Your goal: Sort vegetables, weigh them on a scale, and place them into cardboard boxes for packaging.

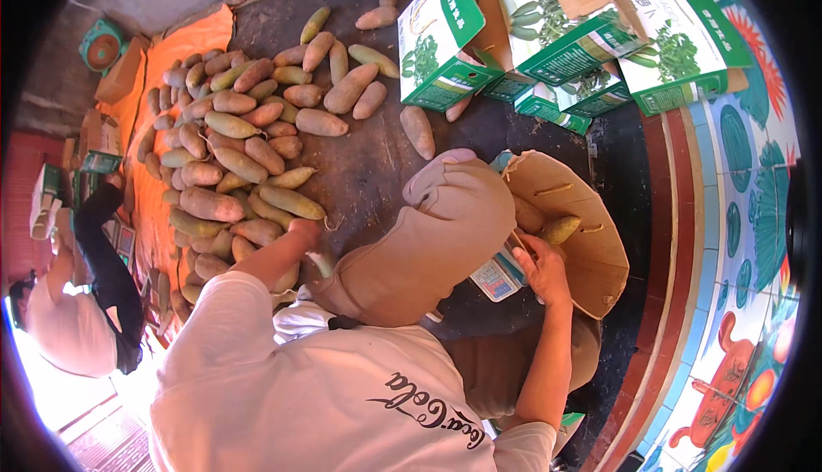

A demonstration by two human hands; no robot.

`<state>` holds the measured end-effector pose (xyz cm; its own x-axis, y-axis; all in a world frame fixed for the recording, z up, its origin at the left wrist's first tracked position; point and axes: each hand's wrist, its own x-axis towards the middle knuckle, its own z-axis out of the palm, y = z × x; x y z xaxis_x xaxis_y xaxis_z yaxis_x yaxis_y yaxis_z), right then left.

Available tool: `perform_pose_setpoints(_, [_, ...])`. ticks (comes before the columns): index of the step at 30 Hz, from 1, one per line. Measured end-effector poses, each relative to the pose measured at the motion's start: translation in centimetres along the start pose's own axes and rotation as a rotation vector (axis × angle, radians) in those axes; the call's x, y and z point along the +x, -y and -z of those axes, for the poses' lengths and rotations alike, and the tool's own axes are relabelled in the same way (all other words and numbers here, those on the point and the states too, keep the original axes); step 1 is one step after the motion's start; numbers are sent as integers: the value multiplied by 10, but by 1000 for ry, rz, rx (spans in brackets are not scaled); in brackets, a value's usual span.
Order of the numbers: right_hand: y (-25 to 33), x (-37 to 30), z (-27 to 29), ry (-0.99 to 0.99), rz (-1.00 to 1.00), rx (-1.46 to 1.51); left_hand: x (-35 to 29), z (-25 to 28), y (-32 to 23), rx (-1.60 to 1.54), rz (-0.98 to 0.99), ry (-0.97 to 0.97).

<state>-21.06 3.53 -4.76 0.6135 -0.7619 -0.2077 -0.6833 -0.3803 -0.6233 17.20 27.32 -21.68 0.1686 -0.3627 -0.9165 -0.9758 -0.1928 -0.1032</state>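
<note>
On the left, my left hand (301, 236) is at the near right edge of a heap of radishes (227, 159), beside a long green one with a thin root (291, 201). Motion smears its fingers, so whether it grips anything is unclear. Just below it is a blurred pale green and white piece (321, 264). My right hand (545, 273) has its fingers curled over the edge of an opened cardboard box (599, 236). Inside the box lie radishes (561, 230). The box is next to a weighing scale (494, 280) with a keypad, partly hidden by my leg.
Green and white printed cartons (445, 35) stand at the far right. Loose radishes (418, 132) lie on the dark mat. Orange sheeting (137, 146) runs under the heap. Another person (73, 326) works at the far left. A painted tile wall (745, 215) bounds the right.
</note>
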Motion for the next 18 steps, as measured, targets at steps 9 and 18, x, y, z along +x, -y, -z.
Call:
perform_pose_setpoints(9, [-24,-7,32,-594,21,289,-118,146,17,-871,67,-1017])
perform_pose_setpoints(18, [-14,-23,52,-568,49,772,-207,275,-101,-888,-677,-1115])
